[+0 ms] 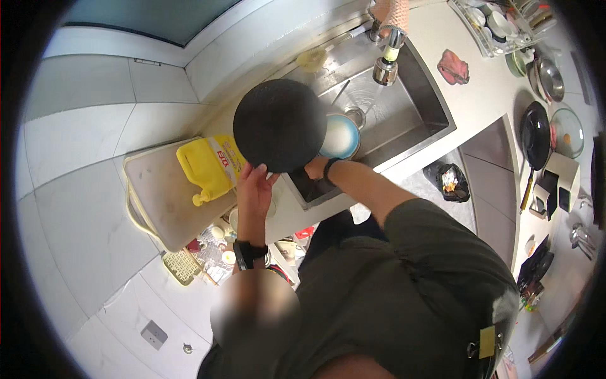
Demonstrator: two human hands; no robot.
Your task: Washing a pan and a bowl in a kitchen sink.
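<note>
A large, dark round pan (279, 125) is tilted up over the left part of the stainless steel sink (426, 109), its broad dark face towards me. My left hand (257, 182) grips its lower rim, fingertips showing against the edge. Close to the pan's lower right edge is my right hand (315, 168), its fingers curled and partly hidden by the pan. Whether it holds anything cannot be seen. Just beyond that hand a blue-rimmed bowl (340, 136) with a pale inside sits in the sink. Water falls into the basin from the faucet (386, 70).
Left of the pan, a yellow plastic jug (208, 166) lies near a pale cutting board (163, 194). A pink cloth (453, 67) rests on the counter right of the sink. Farther right are a dish rack (492, 26) and a black frying pan (535, 137). A black rubbish bag (453, 182) stands below.
</note>
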